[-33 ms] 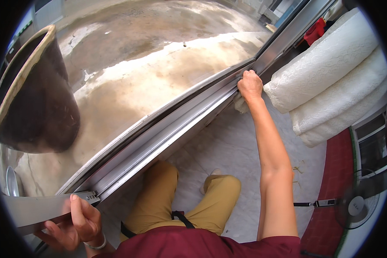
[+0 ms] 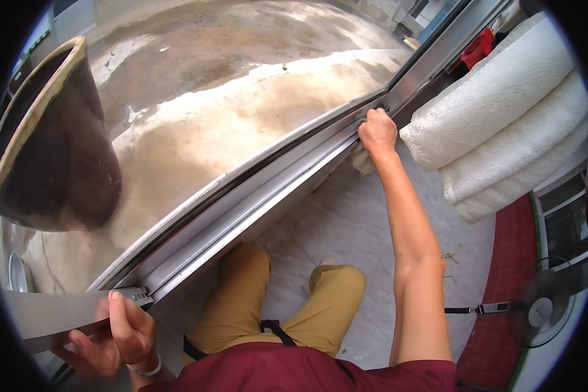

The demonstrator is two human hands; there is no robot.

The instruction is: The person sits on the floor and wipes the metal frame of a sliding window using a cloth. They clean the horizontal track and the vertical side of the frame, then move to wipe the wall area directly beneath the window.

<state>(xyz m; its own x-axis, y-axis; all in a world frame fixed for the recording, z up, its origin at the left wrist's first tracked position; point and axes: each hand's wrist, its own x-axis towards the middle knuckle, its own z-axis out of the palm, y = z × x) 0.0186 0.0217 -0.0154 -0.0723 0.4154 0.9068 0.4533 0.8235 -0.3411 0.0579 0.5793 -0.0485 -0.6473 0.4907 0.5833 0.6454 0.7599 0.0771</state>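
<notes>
A silver metal sliding-window track runs diagonally across the middle, from lower left to upper right. Near its far end my right hand is closed in a fist against the track, arm stretched out. A crumpled pale cloth pokes out from under that fist; most of it is hidden. At the lower left, beside the track's near end, a grey window sash stands. My left hand is at its edge, fingers apart, one fingertip resting against it; the lower fingers are partly blurred.
Beyond the track lies a sunlit concrete yard with a large dark pot and a metal basin. White patterned curtains hang at right. A fan and a dark red strip are lower right.
My right fist has slid slightly left and nearer along the track, and the pale cloth moved with it. The left hand is almost unchanged.
</notes>
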